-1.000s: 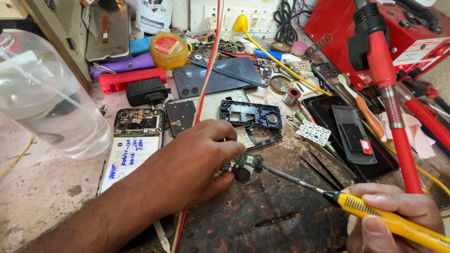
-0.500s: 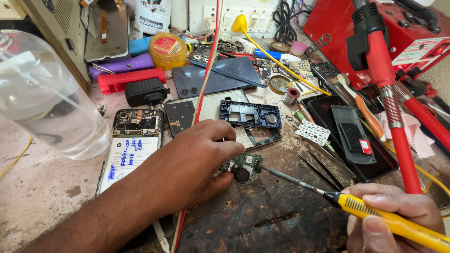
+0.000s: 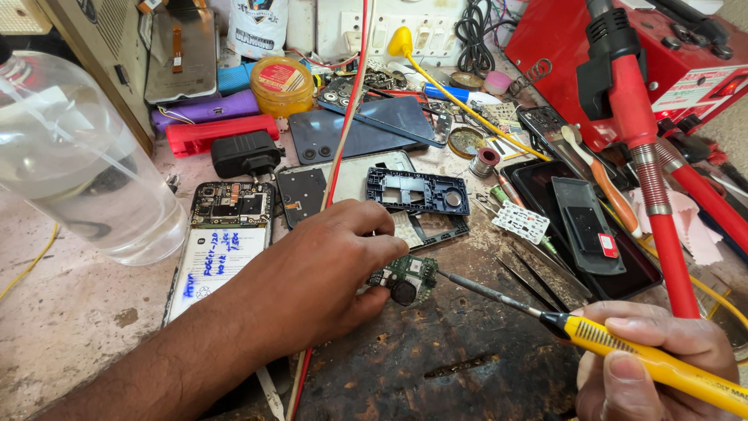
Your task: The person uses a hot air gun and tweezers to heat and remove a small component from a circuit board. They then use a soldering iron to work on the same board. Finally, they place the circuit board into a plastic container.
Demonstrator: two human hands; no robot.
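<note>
At the centre of the cluttered workbench (image 3: pixel 86 327), the left hand (image 3: pixel 319 273) pins a small green circuit board (image 3: pixel 405 277) between thumb and fingertips, fingers pressed together on its left edge. The board lies flat on the dark scorched patch of bench. The right hand (image 3: pixel 662 366), at the lower right of that grip, is closed around a yellow-handled soldering iron (image 3: pixel 623 351); the iron's metal tip touches the board's right edge.

Just above the grip lies a blue phone frame (image 3: pixel 417 189). To the left of the grip lies an opened phone (image 3: pixel 222 245), back cover off, with a handwritten white label on its battery.

Containers: far left of the grip, a clear plastic bottle (image 3: pixel 78 156) lies on its side, holding clear liquid. Well above the grip stands a round yellow tub (image 3: pixel 282 84), lid on, contents not visible. A red tool case (image 3: pixel 623 54) sits at upper right.
</note>
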